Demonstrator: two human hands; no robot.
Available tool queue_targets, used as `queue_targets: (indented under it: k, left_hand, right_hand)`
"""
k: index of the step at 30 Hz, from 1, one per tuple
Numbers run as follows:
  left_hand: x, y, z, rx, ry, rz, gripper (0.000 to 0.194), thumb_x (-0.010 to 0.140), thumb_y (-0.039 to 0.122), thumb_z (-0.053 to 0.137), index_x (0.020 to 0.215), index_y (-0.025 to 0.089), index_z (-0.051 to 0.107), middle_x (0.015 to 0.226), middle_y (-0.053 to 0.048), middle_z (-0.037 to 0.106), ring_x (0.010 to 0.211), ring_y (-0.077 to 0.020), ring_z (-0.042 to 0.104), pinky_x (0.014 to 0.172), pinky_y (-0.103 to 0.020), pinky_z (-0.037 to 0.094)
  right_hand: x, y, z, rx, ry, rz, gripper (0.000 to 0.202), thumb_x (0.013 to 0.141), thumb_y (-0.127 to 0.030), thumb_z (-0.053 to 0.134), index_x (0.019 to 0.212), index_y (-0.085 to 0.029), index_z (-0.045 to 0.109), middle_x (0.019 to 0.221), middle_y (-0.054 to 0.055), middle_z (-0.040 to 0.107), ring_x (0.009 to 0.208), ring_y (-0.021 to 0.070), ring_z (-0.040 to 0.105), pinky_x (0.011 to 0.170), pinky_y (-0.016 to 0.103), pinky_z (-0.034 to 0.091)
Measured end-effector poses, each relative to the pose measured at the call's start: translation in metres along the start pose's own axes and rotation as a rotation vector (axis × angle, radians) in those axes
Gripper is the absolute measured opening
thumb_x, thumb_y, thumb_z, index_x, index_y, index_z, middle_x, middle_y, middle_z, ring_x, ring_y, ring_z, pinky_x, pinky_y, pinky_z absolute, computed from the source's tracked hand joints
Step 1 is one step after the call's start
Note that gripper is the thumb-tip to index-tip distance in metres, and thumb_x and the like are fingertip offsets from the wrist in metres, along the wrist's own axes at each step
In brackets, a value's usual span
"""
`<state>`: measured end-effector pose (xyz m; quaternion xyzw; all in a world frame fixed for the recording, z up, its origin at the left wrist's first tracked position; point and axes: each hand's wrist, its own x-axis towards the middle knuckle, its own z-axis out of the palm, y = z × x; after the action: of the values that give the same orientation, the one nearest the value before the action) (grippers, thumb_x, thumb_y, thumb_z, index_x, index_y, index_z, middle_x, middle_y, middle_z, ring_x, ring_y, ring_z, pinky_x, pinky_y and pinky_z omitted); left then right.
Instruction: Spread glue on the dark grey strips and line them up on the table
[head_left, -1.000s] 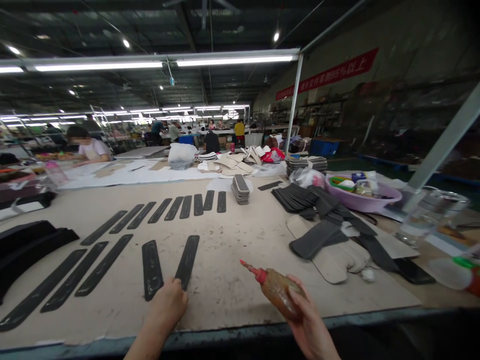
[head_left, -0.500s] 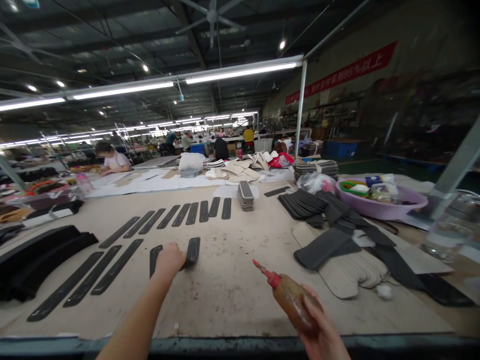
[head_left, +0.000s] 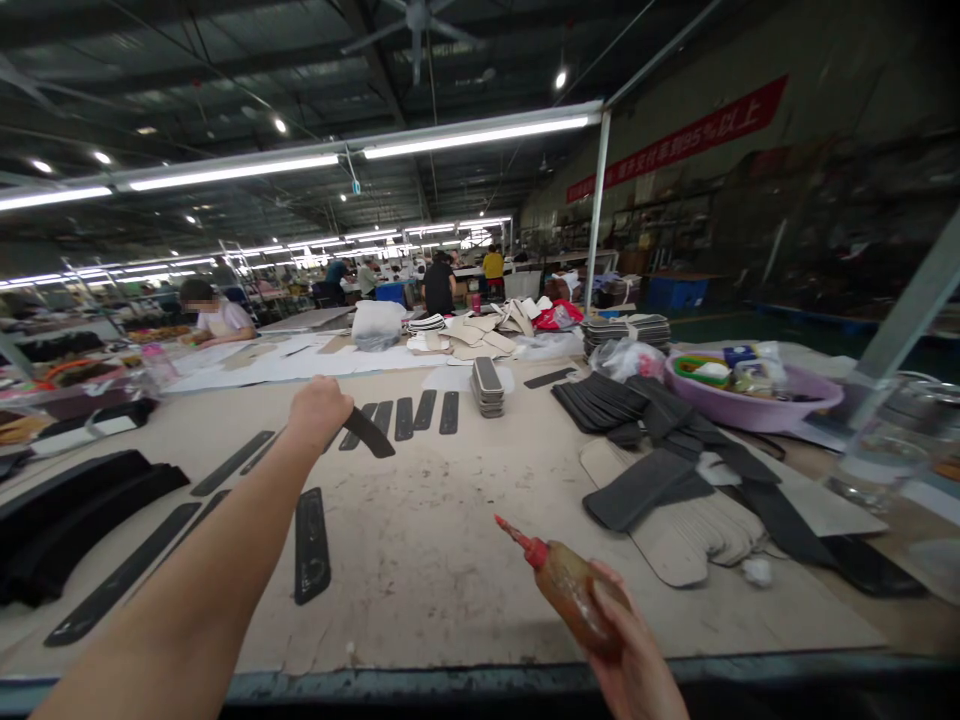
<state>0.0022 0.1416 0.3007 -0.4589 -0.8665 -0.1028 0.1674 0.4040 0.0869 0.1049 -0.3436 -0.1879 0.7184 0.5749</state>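
My left hand (head_left: 321,408) is closed on one end of a dark strip (head_left: 370,432), raised over the row of dark strips on the table; its free end points right. Below it, a single glossy dark strip (head_left: 311,545) lies flat near the middle left. My right hand (head_left: 626,630) grips an amber squeeze bottle (head_left: 574,592) at the lower right, its red nozzle tilted up and left over the table. More glossy strips (head_left: 124,575) lie at the left, partly covered by my left forearm. A stack of small pieces (head_left: 488,388) stands past the row.
At the right are dark pieces (head_left: 649,485), beige pieces (head_left: 686,540) and a purple basin (head_left: 757,400). Thick black strips (head_left: 82,515) lie at the far left. A metal post (head_left: 598,215) rises at the table's back. A person (head_left: 217,315) sits beyond, at the left.
My left hand has moved up and away with the dark strip, leaving the single strip below uncovered. My right hand and the bottle have shifted slightly left. The view has shifted a little.
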Motion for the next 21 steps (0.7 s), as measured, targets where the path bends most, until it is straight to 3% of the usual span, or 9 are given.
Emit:
queue_targets:
  k: [6,10,13,17,21]
  left_hand:
    - [-0.055,-0.005,0.043,0.043,-0.038,0.064,0.032,0.080,0.023,0.037,0.086,0.008,0.064,0.095,-0.017,0.062,0.088,-0.0250,0.061,0.075,-0.033,0.047]
    - [-0.041,-0.014,0.055,0.059,-0.087,0.040,0.032,0.077,0.024,0.040,0.084,0.007,0.066,0.091,-0.017,0.063,0.088,-0.0255,0.061,0.074,-0.032,0.047]
    - [-0.008,-0.015,0.048,0.068,-0.088,0.021,0.033,0.075,0.025,0.041,0.085,0.006,0.067,0.091,-0.019,0.064,0.087,-0.0258,0.061,0.073,-0.031,0.047]
    - [0.030,-0.009,0.024,0.065,-0.029,0.013,0.036,0.074,0.027,0.044,0.091,0.005,0.066,0.094,-0.021,0.064,0.088,-0.0271,0.060,0.074,-0.032,0.047]
    - [0.040,-0.004,-0.001,0.027,0.053,0.048,0.036,0.077,0.025,0.042,0.097,0.004,0.063,0.101,-0.022,0.061,0.095,-0.0293,0.058,0.080,-0.037,0.046]
  right_hand:
    - [0.000,-0.002,0.002,0.009,0.017,-0.001,0.060,0.048,-0.033,0.086,0.099,-0.023,0.057,0.100,0.000,0.068,0.090,0.0228,0.065,0.068,0.026,0.053]
    - [-0.001,0.000,0.007,0.026,0.026,0.035,0.060,0.045,-0.030,0.087,0.097,-0.022,0.057,0.096,0.001,0.068,0.085,0.0207,0.065,0.067,0.025,0.053]
    - [0.001,0.003,0.010,0.045,0.038,0.060,0.064,0.042,-0.029,0.089,0.097,-0.023,0.057,0.093,0.000,0.069,0.082,0.0187,0.065,0.066,0.023,0.053]
    - [0.006,0.005,0.010,0.056,0.052,0.056,0.064,0.039,-0.030,0.090,0.095,-0.022,0.059,0.094,0.001,0.069,0.081,0.0192,0.065,0.066,0.024,0.052]
    - [0.008,0.003,0.010,0.048,0.081,0.051,0.063,0.039,-0.031,0.090,0.094,-0.022,0.060,0.092,0.001,0.069,0.082,0.0198,0.065,0.066,0.024,0.052]
